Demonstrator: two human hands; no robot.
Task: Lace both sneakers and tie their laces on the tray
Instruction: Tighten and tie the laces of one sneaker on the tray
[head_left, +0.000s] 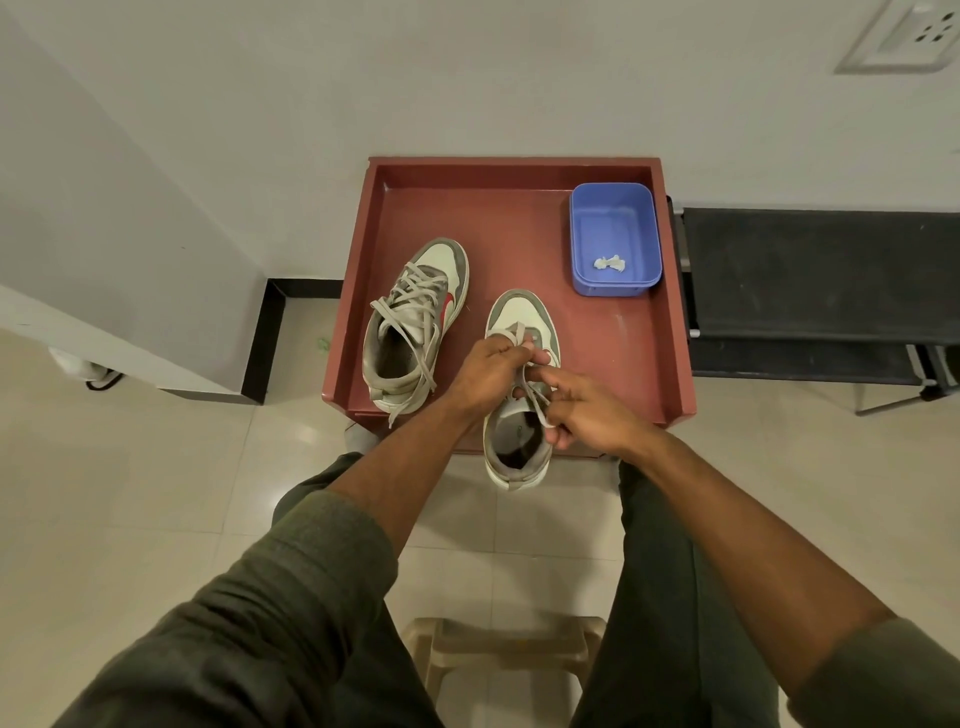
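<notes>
Two grey-and-cream sneakers sit on a reddish-brown tray (519, 228). The left sneaker (415, 322) is laced, with loose lace ends trailing over its side and heel. The right sneaker (519, 410) points away from me, its heel hanging over the tray's near edge. My left hand (488, 374) pinches a loop of its grey lace (537, 402) above the tongue. My right hand (587, 415) holds the other strand of that lace beside the shoe's opening. Both hands hide the middle eyelets.
A blue plastic tub (615, 239) with a small crumpled white scrap stands in the tray's far right corner. A black bench (821, 280) lies to the right, a white wall behind, a beige plastic stool (498, 660) between my knees.
</notes>
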